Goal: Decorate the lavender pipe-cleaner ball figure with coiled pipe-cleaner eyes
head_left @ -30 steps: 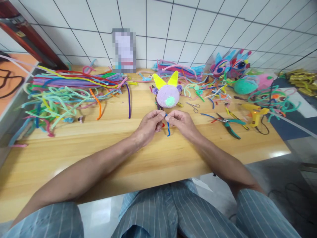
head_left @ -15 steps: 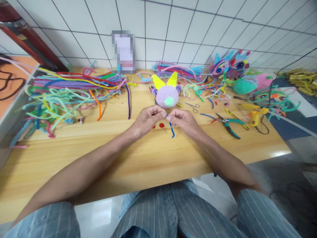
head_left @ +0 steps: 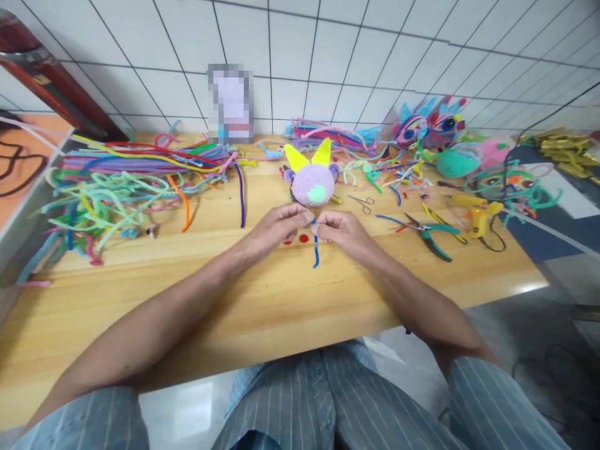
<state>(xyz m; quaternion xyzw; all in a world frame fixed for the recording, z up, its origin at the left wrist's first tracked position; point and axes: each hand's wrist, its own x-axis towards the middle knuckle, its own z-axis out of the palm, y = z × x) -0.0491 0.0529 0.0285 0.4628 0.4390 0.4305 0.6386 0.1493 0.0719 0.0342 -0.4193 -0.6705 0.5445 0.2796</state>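
Pinching: left hand (head_left: 285, 228) and right hand (head_left: 340, 229), thumbs against fingers, both on a short blue fuzzy pipe cleaner (head_left: 315, 250) above the pale wooden tabletop (head_left: 281, 294). Upper end covered by fingertips, its form unreadable; lower length exposed, tip bent. Two flat red discs (head_left: 304, 239) lie near left hand, one partly hidden by it. Just beyond sits a round lilac fuzzy head (head_left: 304, 182), yellow-eared. Upright rectangular object (head_left: 229, 103) by the wall is pixelated; glossy dark-red post (head_left: 56, 84) is cut off upper left.
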